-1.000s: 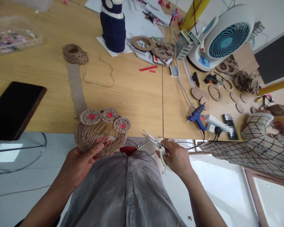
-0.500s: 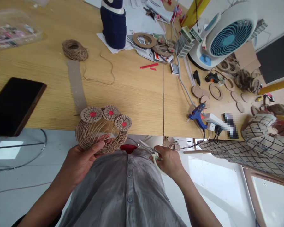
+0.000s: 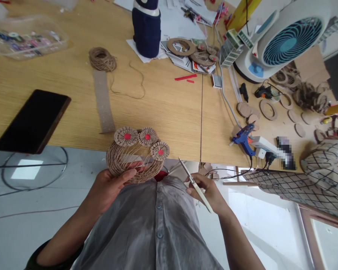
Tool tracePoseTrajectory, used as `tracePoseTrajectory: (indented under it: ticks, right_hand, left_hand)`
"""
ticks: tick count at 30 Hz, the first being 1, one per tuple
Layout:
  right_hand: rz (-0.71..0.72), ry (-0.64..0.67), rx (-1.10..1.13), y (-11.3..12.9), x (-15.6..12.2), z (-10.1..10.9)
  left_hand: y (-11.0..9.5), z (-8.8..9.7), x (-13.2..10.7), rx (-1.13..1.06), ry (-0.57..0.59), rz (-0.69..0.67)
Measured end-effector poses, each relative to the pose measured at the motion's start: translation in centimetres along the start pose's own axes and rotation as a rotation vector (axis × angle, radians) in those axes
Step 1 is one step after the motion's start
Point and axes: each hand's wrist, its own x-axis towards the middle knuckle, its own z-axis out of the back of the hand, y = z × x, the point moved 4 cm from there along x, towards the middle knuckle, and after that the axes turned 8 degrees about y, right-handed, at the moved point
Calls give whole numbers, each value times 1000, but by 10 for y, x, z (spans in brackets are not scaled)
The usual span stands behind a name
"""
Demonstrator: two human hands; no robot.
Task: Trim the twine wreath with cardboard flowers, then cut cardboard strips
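Note:
My left hand [image 3: 111, 185] is closed on a round twine-wrapped cardboard ring [image 3: 121, 165] that carries three pleated paper flowers [image 3: 142, 140] with red centres. It is held just off the near edge of the wooden table [image 3: 163, 108], over my grey shirt. My right hand [image 3: 210, 189] grips a pair of small scissors [image 3: 193, 182] with pale handles; the blades point up and left toward the ring, a short gap away.
A black phone [image 3: 35, 120] lies at the left edge. A twine ball [image 3: 102, 59], a cardboard strip [image 3: 103, 101] and a dark blue bottle [image 3: 148, 28] sit further back. A blue glue gun [image 3: 243, 138], cardboard discs, a fan [image 3: 287, 41] and another person's checked sleeve [image 3: 321, 168] are at the right.
My right hand has turned the scissors so the blades now point up toward the ring. The view has shifted a little; the ring and left hand sit further right in frame.

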Motion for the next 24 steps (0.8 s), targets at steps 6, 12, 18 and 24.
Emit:
tracePoseTrajectory:
  ticks: [6, 12, 18, 24]
  right_hand:
    - [53, -1, 80, 24, 8, 1]
    - [65, 10, 135, 26, 18, -6]
    - [66, -7, 180, 26, 22, -9]
    - [65, -18, 222, 22, 25, -10]
  left_hand:
    - [8, 4, -2, 146, 53, 2]
    - [11, -4, -7, 104, 124, 13]
    - [11, -14, -10, 81, 137, 41]
    - [13, -18, -11, 73, 149, 42]
